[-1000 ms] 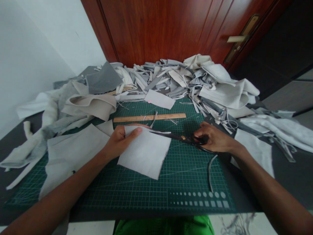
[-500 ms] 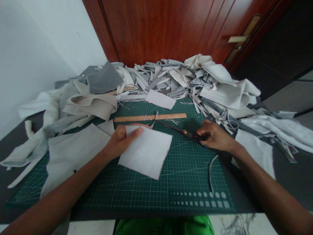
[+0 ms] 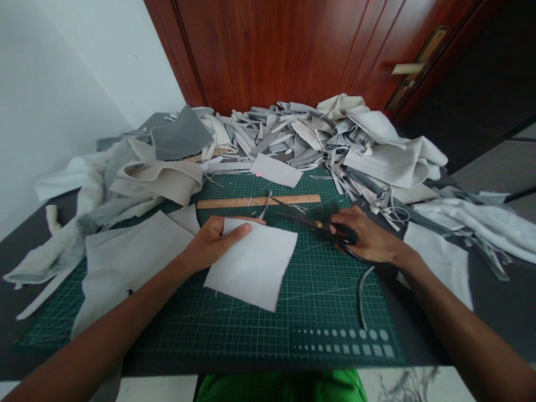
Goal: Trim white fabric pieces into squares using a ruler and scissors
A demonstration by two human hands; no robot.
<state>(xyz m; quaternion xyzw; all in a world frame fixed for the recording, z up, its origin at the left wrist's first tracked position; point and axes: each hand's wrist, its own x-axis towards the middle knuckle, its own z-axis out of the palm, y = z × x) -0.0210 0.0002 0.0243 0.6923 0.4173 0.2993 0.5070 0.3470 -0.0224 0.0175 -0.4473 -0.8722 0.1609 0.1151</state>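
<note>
My left hand point(image 3: 221, 240) pinches a roughly square piece of white fabric point(image 3: 255, 265) by its upper left corner, thumb on top and fingers beneath. The piece is held over the green cutting mat point(image 3: 326, 296). In my right hand point(image 3: 360, 231) are black-handled scissors point(image 3: 320, 225), their blades parted and slightly blurred, pointing left just beyond the fabric's far edge. A thin offcut strip point(image 3: 265, 205) stands near that edge, by the fingertips of my left hand. Behind it lies a wooden ruler point(image 3: 226, 202).
A heap of grey and white scraps point(image 3: 272, 131) runs along the back, before a wooden door point(image 3: 272, 56). Larger fabric pieces point(image 3: 134, 251) lie on the left. A small white rectangle point(image 3: 276, 170) rests beyond the ruler, and a curved grey strip point(image 3: 360, 296) lies near the front right.
The scissors' blades have opened wider, and my right hand has shifted slightly left. My left hand and the fabric have moved a little right and toward me.
</note>
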